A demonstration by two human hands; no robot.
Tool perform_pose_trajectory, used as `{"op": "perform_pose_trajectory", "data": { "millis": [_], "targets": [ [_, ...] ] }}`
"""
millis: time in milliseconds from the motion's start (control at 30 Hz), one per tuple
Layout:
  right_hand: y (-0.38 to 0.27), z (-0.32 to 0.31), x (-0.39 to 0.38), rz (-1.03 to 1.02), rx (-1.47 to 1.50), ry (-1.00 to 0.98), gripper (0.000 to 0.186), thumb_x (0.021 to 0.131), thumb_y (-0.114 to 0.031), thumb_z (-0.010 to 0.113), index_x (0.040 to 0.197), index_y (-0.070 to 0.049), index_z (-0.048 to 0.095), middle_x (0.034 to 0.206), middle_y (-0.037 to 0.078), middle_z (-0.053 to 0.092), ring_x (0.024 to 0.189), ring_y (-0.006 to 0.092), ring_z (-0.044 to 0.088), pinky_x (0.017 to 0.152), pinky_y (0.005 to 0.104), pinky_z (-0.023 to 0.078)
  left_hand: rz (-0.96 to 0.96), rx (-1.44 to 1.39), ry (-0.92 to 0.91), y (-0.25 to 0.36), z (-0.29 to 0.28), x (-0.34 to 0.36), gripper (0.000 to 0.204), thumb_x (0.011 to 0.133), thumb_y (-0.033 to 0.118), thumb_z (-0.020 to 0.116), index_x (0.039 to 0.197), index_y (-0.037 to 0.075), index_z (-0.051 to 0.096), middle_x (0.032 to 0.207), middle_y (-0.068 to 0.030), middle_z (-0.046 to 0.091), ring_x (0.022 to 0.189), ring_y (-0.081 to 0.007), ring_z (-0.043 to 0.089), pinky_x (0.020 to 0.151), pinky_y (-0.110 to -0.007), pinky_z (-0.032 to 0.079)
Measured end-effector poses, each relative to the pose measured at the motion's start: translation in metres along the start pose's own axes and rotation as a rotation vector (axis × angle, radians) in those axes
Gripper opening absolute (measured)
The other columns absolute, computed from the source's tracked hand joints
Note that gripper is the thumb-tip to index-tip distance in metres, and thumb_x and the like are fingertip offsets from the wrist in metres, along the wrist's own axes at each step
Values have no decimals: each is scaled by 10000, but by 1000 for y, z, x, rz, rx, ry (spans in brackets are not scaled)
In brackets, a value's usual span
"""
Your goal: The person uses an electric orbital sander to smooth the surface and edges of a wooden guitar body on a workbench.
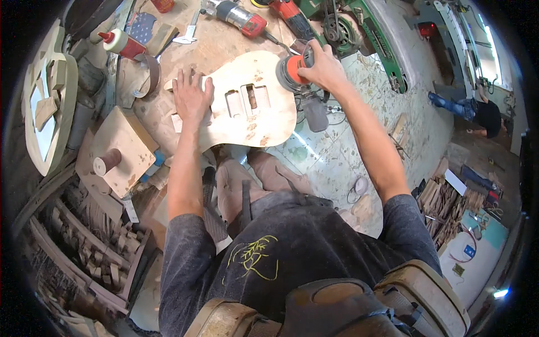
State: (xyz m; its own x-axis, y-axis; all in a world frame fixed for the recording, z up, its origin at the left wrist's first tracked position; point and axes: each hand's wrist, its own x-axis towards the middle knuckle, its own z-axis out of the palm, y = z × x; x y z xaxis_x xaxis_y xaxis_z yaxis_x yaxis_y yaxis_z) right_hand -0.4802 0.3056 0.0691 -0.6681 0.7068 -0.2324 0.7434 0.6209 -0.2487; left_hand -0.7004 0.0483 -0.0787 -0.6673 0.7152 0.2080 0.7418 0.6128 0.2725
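A pale wooden guitar body [236,126] with routed cavities lies on the workbench, its near edge close to my waist. My left hand [192,96] rests flat on its left part, fingers spread. At the body's right end, my right hand [324,68] is wrapped round an orange and black orbital sander [294,69]. The sander's round pad meets the edge of the body; whether it is running I cannot tell. Below the sander hangs its dark dust canister [315,114]. Brown patches mark the wood near the cavities.
Beyond the body lie a caliper [190,31], a grey and red power tool [238,18] and a glue bottle [120,44]. A sanding strip [147,78] curls at left. A green machine [382,53] stands at far right. Another person [477,115] is at right.
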Motion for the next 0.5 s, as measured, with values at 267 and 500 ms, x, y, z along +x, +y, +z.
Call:
{"op": "perform_pose_trajectory", "data": {
  "millis": [267, 500],
  "targets": [
    [2, 3, -10, -26, 33, 19, 738, 736, -328, 755, 1391, -165, 458, 1274, 266, 513, 1071, 503, 635, 959, 530, 522, -3, -41, -17, -1, 1, 0, 443, 964, 448, 552, 1201, 112, 715, 1487, -117, 534, 1464, -333, 377, 1225, -506, 244],
    [-14, 10, -14, -132, 56, 78, 749, 732, -316, 742, 1407, -168, 452, 1277, 272, 516, 1081, 507, 634, 946, 544, 527, 11, -7, 2, -2, 4, 1, 443, 969, 447, 546, 1206, 109, 707, 1486, -108, 534, 1462, -341, 377, 1219, -514, 257]
  ]
}}
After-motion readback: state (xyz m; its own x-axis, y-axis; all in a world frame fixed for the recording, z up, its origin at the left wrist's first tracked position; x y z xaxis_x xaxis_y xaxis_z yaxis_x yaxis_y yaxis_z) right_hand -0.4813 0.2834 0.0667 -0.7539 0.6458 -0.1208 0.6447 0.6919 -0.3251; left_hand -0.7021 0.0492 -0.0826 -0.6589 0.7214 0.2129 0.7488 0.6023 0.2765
